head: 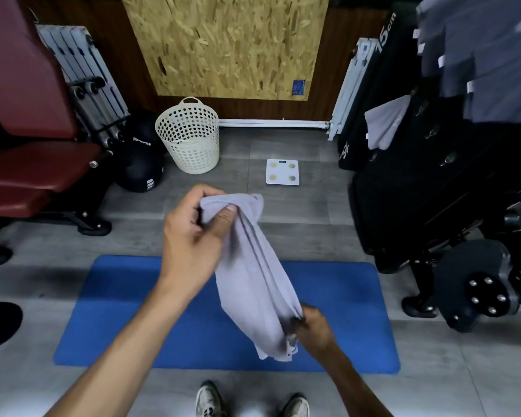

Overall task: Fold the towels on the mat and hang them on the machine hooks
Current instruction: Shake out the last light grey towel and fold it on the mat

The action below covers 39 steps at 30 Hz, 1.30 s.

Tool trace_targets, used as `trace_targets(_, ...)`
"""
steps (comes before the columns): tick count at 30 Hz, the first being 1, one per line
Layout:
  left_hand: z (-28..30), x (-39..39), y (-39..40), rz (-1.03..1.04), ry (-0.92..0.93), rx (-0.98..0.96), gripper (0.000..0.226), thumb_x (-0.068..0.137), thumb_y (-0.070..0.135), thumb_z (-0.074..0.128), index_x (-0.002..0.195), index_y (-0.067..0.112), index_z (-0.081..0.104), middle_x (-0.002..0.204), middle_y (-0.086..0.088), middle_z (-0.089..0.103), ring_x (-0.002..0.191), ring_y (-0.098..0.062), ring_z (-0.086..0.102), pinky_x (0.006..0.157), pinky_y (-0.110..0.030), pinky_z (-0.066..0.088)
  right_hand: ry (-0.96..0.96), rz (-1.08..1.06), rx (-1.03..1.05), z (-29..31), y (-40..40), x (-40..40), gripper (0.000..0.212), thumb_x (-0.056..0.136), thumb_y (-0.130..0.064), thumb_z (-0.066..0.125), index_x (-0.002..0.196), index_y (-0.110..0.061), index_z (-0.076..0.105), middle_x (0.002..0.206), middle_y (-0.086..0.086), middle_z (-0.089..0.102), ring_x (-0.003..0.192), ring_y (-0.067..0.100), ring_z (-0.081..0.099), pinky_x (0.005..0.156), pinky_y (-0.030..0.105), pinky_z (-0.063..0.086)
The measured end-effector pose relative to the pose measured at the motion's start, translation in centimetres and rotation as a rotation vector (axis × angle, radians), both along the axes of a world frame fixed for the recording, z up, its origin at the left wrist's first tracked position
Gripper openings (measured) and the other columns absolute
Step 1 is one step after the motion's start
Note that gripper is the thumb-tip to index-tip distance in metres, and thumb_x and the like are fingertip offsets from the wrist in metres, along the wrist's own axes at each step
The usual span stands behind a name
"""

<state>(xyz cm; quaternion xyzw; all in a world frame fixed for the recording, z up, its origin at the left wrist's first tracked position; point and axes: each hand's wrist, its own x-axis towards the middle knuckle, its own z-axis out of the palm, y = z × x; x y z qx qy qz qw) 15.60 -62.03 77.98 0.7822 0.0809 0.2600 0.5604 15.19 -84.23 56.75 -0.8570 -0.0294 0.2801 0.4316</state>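
Note:
A grey towel [254, 275] hangs bunched in the air above the blue mat [127, 320]. My left hand [193, 236] grips its upper end, thumb over the cloth. My right hand [315, 329] pinches its lower end near the mat. Another grey towel [385, 123] hangs on the black machine [409, 188] at the right. More grey cloth [478, 55] hangs blurred at the top right.
A cream perforated basket [188, 136] stands by the wall. A white bathroom scale [282, 172] lies on the grey floor beyond the mat. A red padded bench [27, 164] and black medicine balls [142, 173] are at the left. My shoes [208, 400] are at the mat's near edge.

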Motion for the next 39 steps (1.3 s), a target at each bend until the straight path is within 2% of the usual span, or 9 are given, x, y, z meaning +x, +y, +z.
trace_targets(3, -2.6, 0.2, 4.6, 0.103, 0.056, -0.066, 0.003, 0.086, 0.006, 0.061, 0.086, 0.005, 0.059, 0.076, 0.002, 0.060, 0.071, -0.004, 0.052, 0.065, -0.016, 0.042, -0.207, -0.204, -0.251, -0.9, -2.1, 0.0, 0.013, 0.083, -0.007, 0.054, 0.078, -0.019, 0.052, 0.068, 0.004, 0.062, 0.063, 0.028, 0.057, 0.056, 0.038, 0.047)
trace_targets(8, -9.1, -2.2, 11.9, 0.376, 0.190, -0.328, 0.019, 0.090, 0.007, 0.061, 0.077, 0.020, 0.057, 0.073, 0.007, 0.057, 0.075, -0.010, 0.050, 0.064, -0.018, 0.041, -0.378, -0.196, -0.040, 1.7, -3.2, 2.0, 0.005, 0.095, -0.023, 0.059, 0.090, -0.025, 0.060, 0.067, -0.008, 0.061, 0.061, 0.011, 0.057, 0.054, 0.033, 0.046)
trace_targets(12, -14.4, -4.2, 15.3, 0.516, 0.441, -0.123, 0.023, 0.082, -0.002, 0.069, 0.101, 0.010, 0.062, 0.095, -0.010, 0.064, 0.091, -0.030, 0.061, 0.081, -0.023, 0.048, -0.327, -0.019, 0.144, 6.1, -0.9, 3.2, 0.016, 0.096, -0.018, 0.057, 0.090, -0.032, 0.059, 0.077, -0.010, 0.066, 0.071, 0.011, 0.061, 0.064, 0.032, 0.051)
trace_targets(20, -14.1, -3.7, 2.7, -0.427, 0.436, 0.047, 0.038, 0.078, 0.022, 0.076, 0.113, 0.031, 0.065, 0.117, 0.015, 0.064, 0.114, -0.005, 0.057, 0.095, -0.013, 0.041, -0.289, 0.426, 0.255, 14.7, 6.6, 3.5, 0.009, 0.102, -0.024, 0.045, 0.096, -0.026, 0.051, 0.073, -0.014, 0.059, 0.069, 0.005, 0.052, 0.065, 0.021, 0.041)
trace_targets(24, -13.2, -2.8, 0.2, -0.350, 0.402, -0.169, 0.009, 0.085, 0.024, 0.070, 0.089, 0.017, 0.066, 0.090, 0.010, 0.070, 0.091, -0.005, 0.064, 0.085, -0.026, 0.049, -0.203, 0.370, 0.429, 17.2, 5.9, 5.4, 0.007, 0.099, -0.009, 0.051, 0.094, -0.010, 0.056, 0.066, 0.002, 0.055, 0.064, 0.005, 0.046, 0.063, 0.016, 0.038)
trace_targets(28, -13.0, -2.8, 1.2, -0.428, 0.376, -0.328, 0.037, 0.079, 0.018, 0.070, 0.059, 0.022, 0.040, 0.061, 0.006, 0.043, 0.061, -0.009, 0.039, 0.059, -0.019, 0.033, -0.208, 0.359, 0.349, 17.3, 3.0, 7.9, 0.006, 0.097, -0.009, 0.056, 0.092, -0.011, 0.059, 0.069, 0.023, 0.052, 0.064, 0.018, 0.040, 0.060, 0.026, 0.034)
trace_targets(33, -13.0, -2.7, 1.8, -0.579, 0.501, -0.318, 0.027, 0.076, 0.003, 0.072, 0.080, 0.016, 0.048, 0.078, -0.007, 0.063, 0.073, -0.019, 0.060, 0.076, -0.029, 0.051, -0.136, 0.312, 0.320, 16.0, 1.2, 8.1, 0.008, 0.096, -0.009, 0.056, 0.090, -0.011, 0.060, 0.065, 0.016, 0.049, 0.063, 0.015, 0.039, 0.057, 0.022, 0.033)
trace_targets(36, -13.9, -2.8, 0.9, -0.601, 0.620, -0.170, 0.046, 0.078, 0.014, 0.077, 0.113, 0.034, 0.056, 0.106, 0.011, 0.062, 0.097, -0.007, 0.060, 0.084, -0.027, 0.052, -0.021, 0.292, 0.411, 15.5, 1.9, 6.9, 0.007, 0.098, -0.007, 0.054, 0.092, -0.008, 0.058, 0.066, -0.005, 0.057, 0.064, 0.004, 0.045, 0.058, 0.016, 0.037)
trace_targets(39, -14.2, -2.6, -0.3, -0.418, 0.508, -0.110, 0.023, 0.081, 0.024, 0.073, 0.099, 0.035, 0.064, 0.099, 0.013, 0.063, 0.095, -0.006, 0.061, 0.076, -0.028, 0.053, 0.024, 0.334, 0.445, 15.7, 2.8, 5.9, 0.007, 0.098, -0.012, 0.055, 0.096, -0.007, 0.060, 0.079, 0.011, 0.065, 0.074, 0.012, 0.053, 0.066, 0.025, 0.041)
